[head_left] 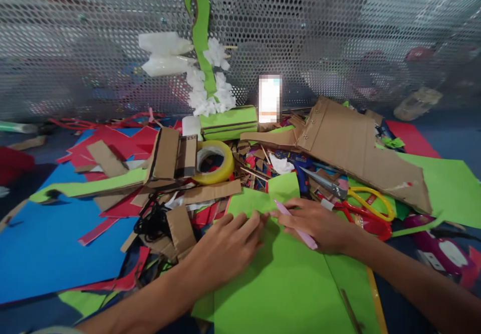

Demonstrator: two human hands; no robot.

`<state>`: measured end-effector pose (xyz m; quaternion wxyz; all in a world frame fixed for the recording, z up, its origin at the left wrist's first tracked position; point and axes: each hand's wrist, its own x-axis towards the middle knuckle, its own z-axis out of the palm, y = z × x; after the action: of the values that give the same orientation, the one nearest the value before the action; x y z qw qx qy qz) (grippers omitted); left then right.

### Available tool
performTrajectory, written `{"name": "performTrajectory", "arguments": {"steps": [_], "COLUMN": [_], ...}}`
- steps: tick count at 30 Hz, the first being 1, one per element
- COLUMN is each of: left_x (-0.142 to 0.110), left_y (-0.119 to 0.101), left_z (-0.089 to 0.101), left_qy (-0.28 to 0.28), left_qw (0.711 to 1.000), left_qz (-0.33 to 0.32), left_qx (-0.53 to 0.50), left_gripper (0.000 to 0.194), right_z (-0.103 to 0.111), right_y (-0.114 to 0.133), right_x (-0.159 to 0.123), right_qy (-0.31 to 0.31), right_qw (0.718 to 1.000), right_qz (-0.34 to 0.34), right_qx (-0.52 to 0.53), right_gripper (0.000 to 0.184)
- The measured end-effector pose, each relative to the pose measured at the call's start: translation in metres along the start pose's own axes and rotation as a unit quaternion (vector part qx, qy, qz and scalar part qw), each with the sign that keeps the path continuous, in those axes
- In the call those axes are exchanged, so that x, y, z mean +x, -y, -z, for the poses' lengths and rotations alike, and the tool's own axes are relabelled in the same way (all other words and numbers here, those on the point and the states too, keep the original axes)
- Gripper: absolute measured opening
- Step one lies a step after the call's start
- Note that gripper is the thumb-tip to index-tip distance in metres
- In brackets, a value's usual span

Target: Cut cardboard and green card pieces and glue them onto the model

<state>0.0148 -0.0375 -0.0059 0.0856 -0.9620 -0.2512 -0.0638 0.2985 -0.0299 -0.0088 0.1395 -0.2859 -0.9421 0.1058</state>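
Observation:
A large green paper sheet (285, 284) lies in front of me amid craft scraps. My left hand (225, 246) rests on its upper left part, fingers stretched out and pressing the paper flat. My right hand (319, 223) is closed round a thin pink pencil (296, 226), its tip near the top edge of the sheet, close to my left fingertips. Both forearms reach in from the bottom of the view.
A yellow tape roll (214, 162), cardboard pieces (356, 148), red-and-yellow scissors (366, 206), a blue glue gun (304, 166), a blue sheet (45, 243) and red scraps (120, 141) crowd the surface. A green cardboard model with white tufts (210, 88) stands by the perforated metal wall (338, 33).

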Motion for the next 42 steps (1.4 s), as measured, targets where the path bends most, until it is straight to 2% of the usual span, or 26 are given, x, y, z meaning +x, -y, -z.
{"name": "performTrajectory", "arguments": {"steps": [10,18,23,30,42], "left_x": [0.002,0.008,0.012,0.015,0.016], "left_y": [0.001,0.007,0.008,0.008,0.012], "left_z": [0.0,-0.003,-0.002,0.0,-0.004], "left_qy": [-0.019,-0.036,-0.034,-0.022,-0.029], "left_qw": [1.0,0.997,0.996,0.996,0.997], "left_qz": [-0.001,0.002,0.007,0.012,0.003], "left_qx": [-0.01,-0.062,-0.078,-0.09,-0.075], "left_gripper": [0.035,0.036,0.03,0.035,0.036], "right_z": [0.0,0.011,0.012,0.007,0.002], "right_y": [0.001,0.005,0.004,0.006,0.007], "right_x": [0.002,0.009,0.012,0.023,0.021], "right_qy": [-0.02,-0.021,-0.068,-0.112,-0.174], "right_qw": [1.0,0.98,0.967,0.953,0.952], "right_qz": [-0.002,-0.118,-0.134,-0.194,-0.19], "right_qx": [0.022,0.157,0.208,0.203,0.162], "right_gripper": [0.03,0.032,0.039,0.024,0.013]}}
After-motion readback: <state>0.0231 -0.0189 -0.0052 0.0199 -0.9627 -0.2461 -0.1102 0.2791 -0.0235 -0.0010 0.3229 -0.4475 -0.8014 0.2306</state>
